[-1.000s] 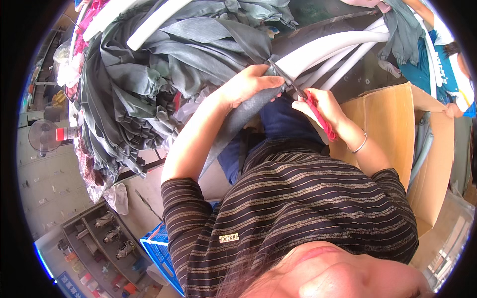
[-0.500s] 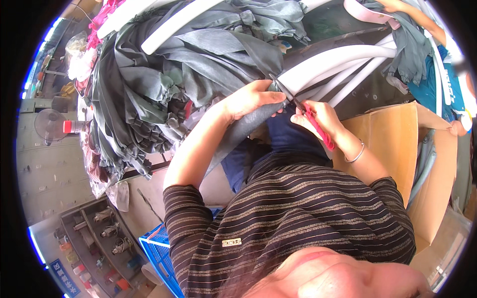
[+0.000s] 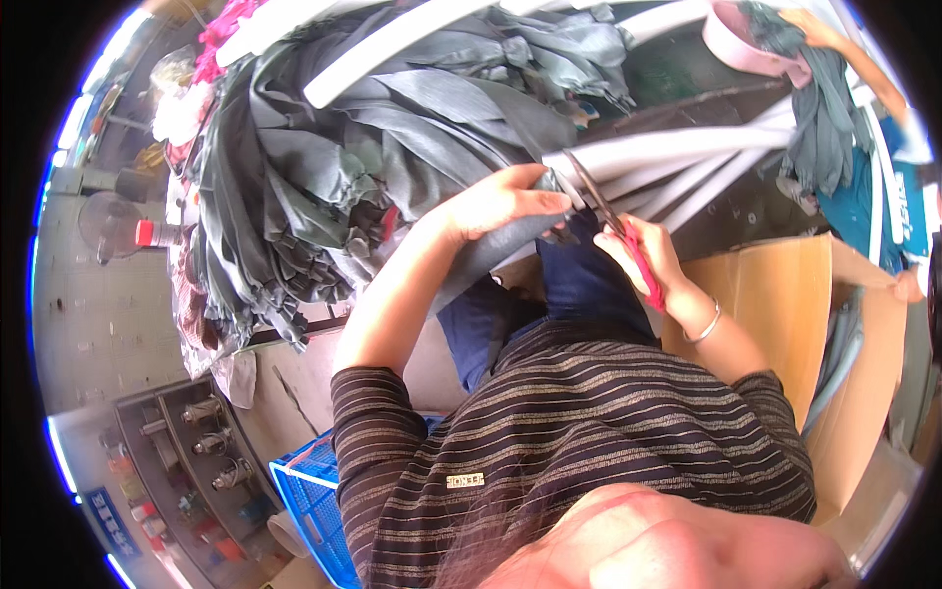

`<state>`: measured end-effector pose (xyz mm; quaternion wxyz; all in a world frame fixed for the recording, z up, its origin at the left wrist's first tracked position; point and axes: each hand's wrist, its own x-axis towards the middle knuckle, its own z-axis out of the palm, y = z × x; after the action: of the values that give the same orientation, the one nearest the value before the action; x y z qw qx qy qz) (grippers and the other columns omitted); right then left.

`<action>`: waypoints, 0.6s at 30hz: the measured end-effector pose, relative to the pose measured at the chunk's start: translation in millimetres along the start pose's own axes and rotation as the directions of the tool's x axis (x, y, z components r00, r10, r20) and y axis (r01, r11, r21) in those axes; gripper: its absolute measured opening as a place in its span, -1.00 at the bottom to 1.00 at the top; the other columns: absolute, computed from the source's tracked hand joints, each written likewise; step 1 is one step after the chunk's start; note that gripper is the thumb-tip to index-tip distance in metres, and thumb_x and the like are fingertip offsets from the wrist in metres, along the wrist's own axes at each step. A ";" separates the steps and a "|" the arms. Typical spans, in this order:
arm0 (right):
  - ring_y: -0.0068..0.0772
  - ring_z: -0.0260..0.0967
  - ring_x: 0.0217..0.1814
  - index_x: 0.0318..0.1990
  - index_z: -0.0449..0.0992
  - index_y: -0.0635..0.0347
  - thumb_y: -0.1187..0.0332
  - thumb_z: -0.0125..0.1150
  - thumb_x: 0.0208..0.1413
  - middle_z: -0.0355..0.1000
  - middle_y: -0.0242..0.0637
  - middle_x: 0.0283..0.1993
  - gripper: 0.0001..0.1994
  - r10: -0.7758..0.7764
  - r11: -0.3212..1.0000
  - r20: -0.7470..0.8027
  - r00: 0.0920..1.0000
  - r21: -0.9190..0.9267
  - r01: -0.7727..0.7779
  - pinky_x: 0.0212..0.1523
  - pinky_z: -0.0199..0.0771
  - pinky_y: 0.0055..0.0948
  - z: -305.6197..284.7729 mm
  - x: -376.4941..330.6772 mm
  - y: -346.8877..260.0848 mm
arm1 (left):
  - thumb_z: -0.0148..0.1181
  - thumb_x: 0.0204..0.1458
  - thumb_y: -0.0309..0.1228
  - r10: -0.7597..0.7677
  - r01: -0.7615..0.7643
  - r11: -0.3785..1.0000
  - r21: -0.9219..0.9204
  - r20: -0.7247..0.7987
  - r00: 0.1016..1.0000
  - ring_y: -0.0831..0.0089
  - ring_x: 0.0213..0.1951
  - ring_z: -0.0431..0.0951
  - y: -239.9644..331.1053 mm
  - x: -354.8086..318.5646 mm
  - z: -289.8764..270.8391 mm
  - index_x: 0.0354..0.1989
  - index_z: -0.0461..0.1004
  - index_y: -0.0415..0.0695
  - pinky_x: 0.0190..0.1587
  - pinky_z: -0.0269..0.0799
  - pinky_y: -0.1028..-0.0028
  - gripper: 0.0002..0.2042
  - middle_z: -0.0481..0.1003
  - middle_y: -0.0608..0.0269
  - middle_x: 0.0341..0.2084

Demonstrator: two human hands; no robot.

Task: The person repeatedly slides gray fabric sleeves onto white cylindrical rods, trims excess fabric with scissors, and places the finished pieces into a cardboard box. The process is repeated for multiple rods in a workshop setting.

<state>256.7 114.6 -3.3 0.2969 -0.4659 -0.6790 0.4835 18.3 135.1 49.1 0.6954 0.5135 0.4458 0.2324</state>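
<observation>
My left hand point(image 3: 505, 203) is closed around the end of a grey fabric-covered roll point(image 3: 479, 263), which slants down toward my lap. Red-handled scissors point(image 3: 643, 267) are in my right hand point(image 3: 659, 253). Their dark blades are spread apart and point up and to the left, beside the roll's end at my left fingertips. Whether the blades touch the cloth I cannot tell. Just beyond my left hand lies a big heap of gathered grey fabric point(image 3: 304, 167).
White foam tubes point(image 3: 687, 147) cross the table beyond my hands. An open cardboard box point(image 3: 760, 299) with grey rolls inside stands at right, a blue plastic crate point(image 3: 319, 510) at lower left. At the upper right, another person's hand point(image 3: 814, 27) is near grey cloth and a pink band point(image 3: 746, 49).
The scissor blades have opened wider, and my right hand has drawn slightly back from the roll's end. My left hand keeps its grip. The whole view has shifted a little.
</observation>
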 end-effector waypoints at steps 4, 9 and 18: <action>-0.78 0.10 -0.63 -0.40 0.42 0.17 0.35 0.24 0.07 0.23 -0.54 -0.61 -0.86 0.245 0.894 0.085 0.966 0.364 -0.259 -0.62 0.14 -0.68 -14.3 -1.2 -27.7 | 0.19 0.06 -0.17 0.171 -0.169 0.985 -0.046 0.031 0.985 0.52 -0.25 0.42 -9.5 -11.2 -6.6 0.08 0.26 -0.15 -0.20 0.42 0.49 -0.52 0.43 0.27 -0.27; -0.72 0.13 -0.71 -0.33 0.40 0.13 0.25 0.28 0.02 0.27 -0.52 -0.59 -0.79 0.010 0.997 -0.281 0.960 -0.073 -0.032 -0.71 0.10 -0.61 -86.5 57.4 -42.6 | 0.13 0.11 -0.13 0.270 -0.279 0.953 -0.118 -0.090 0.959 0.54 -0.37 0.45 -9.7 -42.0 -16.9 0.10 0.20 -0.02 -0.28 0.44 0.48 -0.55 0.36 0.30 -0.24; 0.06 0.42 -0.21 -0.42 0.41 0.23 0.20 0.29 -0.20 0.45 0.02 -0.33 -0.70 -0.167 0.507 -0.316 0.934 -0.840 -0.193 -0.22 0.37 -0.10 -166.2 196.1 6.2 | 0.07 0.14 -0.13 0.234 -0.303 0.920 -0.249 -0.271 0.934 0.49 -0.43 0.50 -39.2 -87.4 -29.3 0.10 0.17 -0.01 -0.36 0.53 0.43 -0.58 0.39 0.16 -0.22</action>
<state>324.3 358.7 40.9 0.1405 -0.6357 -0.7590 -0.0087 -55.3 67.4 44.0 0.6656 0.4328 0.4115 0.4475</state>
